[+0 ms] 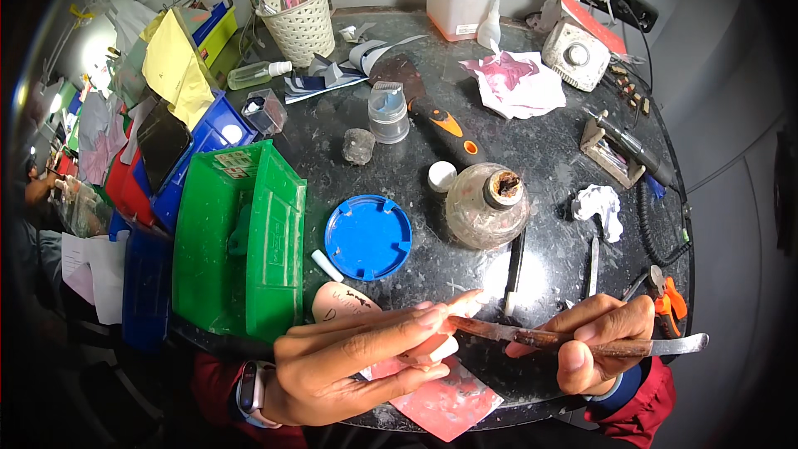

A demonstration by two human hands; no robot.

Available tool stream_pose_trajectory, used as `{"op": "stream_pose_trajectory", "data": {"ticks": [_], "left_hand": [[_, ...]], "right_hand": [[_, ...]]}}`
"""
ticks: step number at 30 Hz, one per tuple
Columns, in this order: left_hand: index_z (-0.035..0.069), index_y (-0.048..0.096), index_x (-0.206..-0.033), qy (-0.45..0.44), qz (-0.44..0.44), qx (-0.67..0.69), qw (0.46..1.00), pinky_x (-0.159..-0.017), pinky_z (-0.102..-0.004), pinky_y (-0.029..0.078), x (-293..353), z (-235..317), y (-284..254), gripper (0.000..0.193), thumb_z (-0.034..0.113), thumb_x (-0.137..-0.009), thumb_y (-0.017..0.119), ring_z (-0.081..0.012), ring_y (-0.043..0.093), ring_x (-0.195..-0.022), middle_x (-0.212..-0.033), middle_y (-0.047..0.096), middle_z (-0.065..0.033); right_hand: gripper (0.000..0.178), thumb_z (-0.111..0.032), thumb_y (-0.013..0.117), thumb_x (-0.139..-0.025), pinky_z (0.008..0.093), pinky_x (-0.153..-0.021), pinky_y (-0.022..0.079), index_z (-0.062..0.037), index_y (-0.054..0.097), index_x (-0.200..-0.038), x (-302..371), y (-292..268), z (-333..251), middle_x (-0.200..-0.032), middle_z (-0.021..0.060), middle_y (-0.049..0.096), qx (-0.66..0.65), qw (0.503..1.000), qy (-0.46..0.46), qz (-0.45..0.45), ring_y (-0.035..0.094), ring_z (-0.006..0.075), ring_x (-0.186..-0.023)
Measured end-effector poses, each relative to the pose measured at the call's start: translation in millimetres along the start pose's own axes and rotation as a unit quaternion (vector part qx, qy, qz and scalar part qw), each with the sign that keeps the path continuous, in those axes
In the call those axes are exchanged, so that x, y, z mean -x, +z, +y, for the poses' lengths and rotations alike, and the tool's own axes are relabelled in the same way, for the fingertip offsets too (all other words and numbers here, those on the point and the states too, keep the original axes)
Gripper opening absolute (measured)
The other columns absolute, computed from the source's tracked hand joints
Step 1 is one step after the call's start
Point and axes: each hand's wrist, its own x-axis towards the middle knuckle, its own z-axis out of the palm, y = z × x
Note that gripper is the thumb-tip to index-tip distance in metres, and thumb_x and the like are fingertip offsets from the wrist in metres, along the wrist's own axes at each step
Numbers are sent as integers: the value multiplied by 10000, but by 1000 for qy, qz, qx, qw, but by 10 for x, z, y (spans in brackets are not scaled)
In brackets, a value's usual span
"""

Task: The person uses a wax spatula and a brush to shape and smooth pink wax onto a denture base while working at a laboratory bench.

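My left hand (353,366) is closed on a small pink piece (464,303), mostly hidden by the fingers. With its fingers wrapped round the brown wooden handle, my right hand (603,342) holds a wax knife (532,336). One end of the knife meets the pink piece at my left fingertips; its flat metal end (686,344) sticks out to the right. Below my hands lies a pinkish-red sheet (449,407) with pale smears. Behind my left fingers is a beige piece (342,303) with handwriting on it.
A round glass burner (486,220) stands ahead, near a blue round lid (367,241). A green bin (278,241) is at left. Orange-handled pliers (667,308), a slim metal tool (593,268) and crumpled paper (598,206) lie right. Farther back is an orange-and-black-handled spatula (449,129).
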Motion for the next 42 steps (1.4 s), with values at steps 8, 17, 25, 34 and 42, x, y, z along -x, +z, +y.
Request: {"op": "stream_pose_trajectory", "data": {"ticks": [8, 17, 25, 34, 42], "left_hand": [[-51, 562, -980, 9, -2, -3, 1000, -707, -330, 524, -7, -7, -1, 480, 73, -574, 785, -280, 627, -828, -887, 614, -229], [-66, 558, -983, -13, -8, 38, 999, -730, -335, 514, -23, -5, 5, 455, 62, -599, 765, -290, 624, -839, -896, 613, -230], [-56, 562, -976, -14, -6, 19, 1000, -712, -326, 520, 1, -3, -11, 474, 73, -577, 784, -269, 630, -821, -883, 617, -223], [-71, 533, -1059, -19, 19, 47, 999, -680, -250, 508, 1, 37, 16, 482, 8, -629, 737, -179, 643, -772, -897, 633, -172], [-61, 555, -1027, -23, 36, 38, 998, -676, -244, 507, 52, 10, 28, 478, 44, -610, 762, -171, 644, -745, -888, 639, -150]], "right_hand": [[307, -153, 550, -815, 255, -383, 482, -20, 276, -854, 4, 73, 0, -615, 174, 572, -4, 996, 12, 93, 616, 253, -487], [307, -187, 527, -835, 245, -357, 466, -30, 263, -853, 13, 113, -25, -588, 163, 563, -2, 986, 32, 162, 599, 230, -443], [274, -130, 531, -820, 281, -377, 503, -21, 282, -856, 19, 98, 14, -623, 191, 562, -50, 988, -9, 145, 608, 252, -472], [247, -14, 537, -758, 336, -441, 544, 22, 319, -868, 9, 124, 51, -653, 225, 557, -116, 988, -55, 88, 621, 298, -528], [237, -6, 540, -751, 354, -445, 545, 25, 334, -865, 2, 93, 61, -658, 234, 560, -111, 989, -66, 65, 621, 316, -538]]}}
